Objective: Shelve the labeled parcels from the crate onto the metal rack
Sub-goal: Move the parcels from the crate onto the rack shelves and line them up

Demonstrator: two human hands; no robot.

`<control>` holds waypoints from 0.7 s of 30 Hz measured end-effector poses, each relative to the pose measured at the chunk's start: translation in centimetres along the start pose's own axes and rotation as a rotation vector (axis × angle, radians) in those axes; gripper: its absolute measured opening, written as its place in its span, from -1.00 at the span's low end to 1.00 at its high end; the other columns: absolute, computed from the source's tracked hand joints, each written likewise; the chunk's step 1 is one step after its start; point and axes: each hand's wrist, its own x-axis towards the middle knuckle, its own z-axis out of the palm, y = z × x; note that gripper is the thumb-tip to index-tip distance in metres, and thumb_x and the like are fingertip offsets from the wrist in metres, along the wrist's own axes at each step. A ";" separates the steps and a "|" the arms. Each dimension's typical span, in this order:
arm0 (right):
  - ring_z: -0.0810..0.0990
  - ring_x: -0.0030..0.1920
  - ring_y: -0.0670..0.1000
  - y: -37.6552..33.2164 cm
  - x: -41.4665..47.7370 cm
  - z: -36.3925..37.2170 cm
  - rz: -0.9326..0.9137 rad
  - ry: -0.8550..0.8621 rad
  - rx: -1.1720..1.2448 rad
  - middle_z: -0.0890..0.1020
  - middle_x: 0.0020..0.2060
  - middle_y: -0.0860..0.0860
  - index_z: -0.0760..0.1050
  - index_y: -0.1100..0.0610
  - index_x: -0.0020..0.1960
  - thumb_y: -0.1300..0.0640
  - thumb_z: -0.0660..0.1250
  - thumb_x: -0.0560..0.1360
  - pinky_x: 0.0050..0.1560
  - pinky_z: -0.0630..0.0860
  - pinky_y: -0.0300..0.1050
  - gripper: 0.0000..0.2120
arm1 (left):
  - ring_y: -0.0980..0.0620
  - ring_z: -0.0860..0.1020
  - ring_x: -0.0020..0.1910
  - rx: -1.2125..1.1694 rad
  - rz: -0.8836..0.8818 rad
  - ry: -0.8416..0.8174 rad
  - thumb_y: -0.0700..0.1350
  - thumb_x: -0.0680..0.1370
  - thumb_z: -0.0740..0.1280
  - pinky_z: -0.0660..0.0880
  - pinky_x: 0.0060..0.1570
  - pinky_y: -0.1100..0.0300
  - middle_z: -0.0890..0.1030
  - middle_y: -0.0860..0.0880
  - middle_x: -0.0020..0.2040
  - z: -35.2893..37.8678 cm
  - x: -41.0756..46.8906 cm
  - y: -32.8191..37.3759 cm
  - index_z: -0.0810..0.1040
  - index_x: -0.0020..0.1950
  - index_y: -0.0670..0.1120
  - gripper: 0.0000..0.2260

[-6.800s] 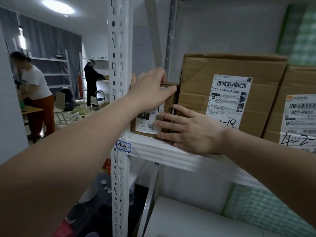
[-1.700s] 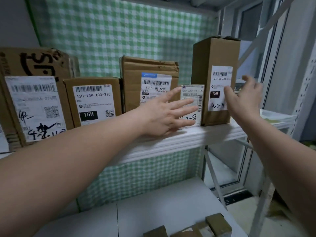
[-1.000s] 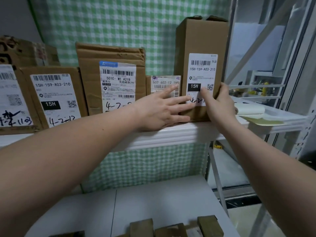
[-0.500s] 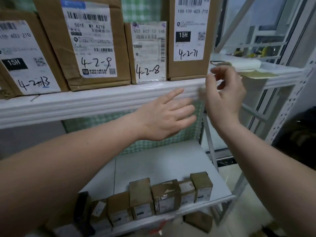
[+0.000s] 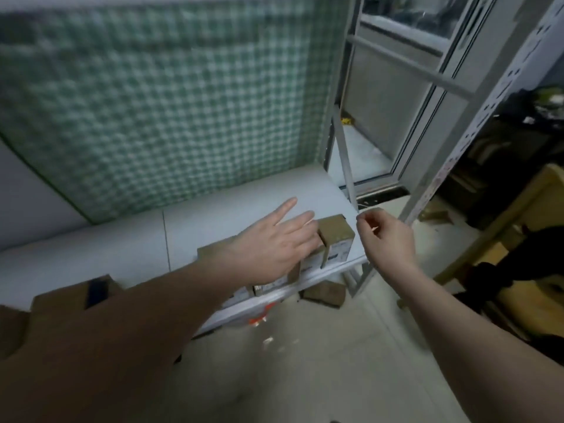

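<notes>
While we face the low shelf (image 5: 229, 215), both hands hold nothing.
Our left hand (image 5: 274, 244) spreads over the parcels (image 5: 335, 236) lining its front edge; our right hand (image 5: 389, 241) curls loosely beside them.

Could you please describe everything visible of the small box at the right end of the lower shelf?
The small box is brown cardboard with a white label on its front; the print is blurred. It stands upright near the front right corner of the white shelf. The left hand hovers just beside it; whether they touch is unclear.
</notes>
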 end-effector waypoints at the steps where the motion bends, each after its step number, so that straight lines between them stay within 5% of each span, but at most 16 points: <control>1: 0.53 -0.22 0.01 1.6 -0.3 0.9 0.038 -0.018 -0.016 0.63 -0.16 -0.01 0.61 0.08 0.04 0.10 0.24 0.58 -0.16 0.37 -0.15 -0.83 | -0.12 0.48 0.29 -0.016 0.001 -0.013 -0.16 0.55 0.19 0.12 0.42 -0.16 0.59 -0.14 0.20 1.5 -0.4 0.9 0.59 0.19 -0.12 -0.72; 5: 0.55 -0.14 0.08 7.6 -0.6 4.9 0.169 -0.072 -0.068 0.65 -0.09 0.05 0.59 0.10 0.12 0.14 0.24 0.56 -0.14 0.43 -0.12 -0.80 | -0.12 0.48 0.32 -0.053 0.012 -0.060 -0.19 0.53 0.13 0.20 0.40 -0.22 0.56 -0.14 0.28 7.8 -1.2 4.6 0.58 0.24 -0.13 -0.64; 10: 0.60 0.00 0.13 15.2 0.7 11.1 0.198 -0.143 -0.117 0.68 0.00 0.10 0.58 0.11 0.21 0.16 0.26 0.55 0.01 0.53 -0.04 -0.74 | -0.07 0.33 0.44 0.019 0.050 -0.253 -0.05 0.54 0.16 -0.05 0.45 -0.24 0.42 -0.07 0.42 16.3 -0.4 10.2 0.47 0.39 -0.07 -0.58; 17: 0.53 0.24 0.18 24.7 3.3 19.6 0.137 -0.142 -0.150 0.57 0.27 0.12 0.44 0.13 0.40 0.18 0.23 0.58 0.20 0.46 0.02 -0.61 | -0.06 -0.11 0.56 0.083 0.079 -0.467 0.06 0.64 0.03 -0.42 0.37 -0.16 -0.09 -0.08 0.58 27.2 1.7 15.9 -0.10 0.57 -0.12 -0.42; 21: 0.49 0.21 0.25 28.0 5.0 23.2 -0.018 -0.018 -0.150 0.59 0.15 0.16 0.47 0.12 0.28 0.23 0.18 0.55 0.15 0.44 0.07 -0.68 | -0.07 -0.28 0.53 0.225 0.109 -0.471 0.25 0.61 -0.06 -0.48 0.32 -0.17 -0.27 -0.11 0.55 32.2 3.0 16.4 -0.28 0.54 -0.13 -0.30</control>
